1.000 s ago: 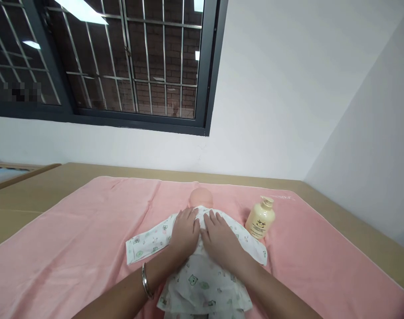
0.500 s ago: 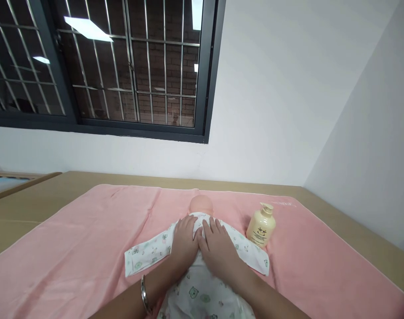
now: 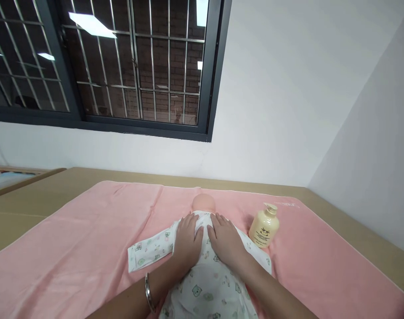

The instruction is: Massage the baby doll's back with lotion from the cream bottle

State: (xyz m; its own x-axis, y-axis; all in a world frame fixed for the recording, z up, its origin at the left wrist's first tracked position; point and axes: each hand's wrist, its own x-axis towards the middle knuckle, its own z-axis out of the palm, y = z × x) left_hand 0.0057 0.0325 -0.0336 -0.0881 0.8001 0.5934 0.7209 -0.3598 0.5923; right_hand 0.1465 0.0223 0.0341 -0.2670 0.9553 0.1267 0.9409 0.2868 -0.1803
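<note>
A baby doll lies on a pink towel, its head pointing away from me. It wears a white garment printed with small animals, and one sleeve stretches out to the left. My left hand lies flat on the doll's upper body with fingers stretched out, a metal bangle on its wrist. My right hand rests flat beside it on the right half of the chest, fingers spread. Neither hand holds anything.
A cream pump bottle stands on the towel just right of the doll. The towel covers a tan surface set against white walls. A barred window is above at the left.
Both hands have drawn slightly apart on the doll's chest, and a strip of garment now shows between them. The view has shifted a little.
</note>
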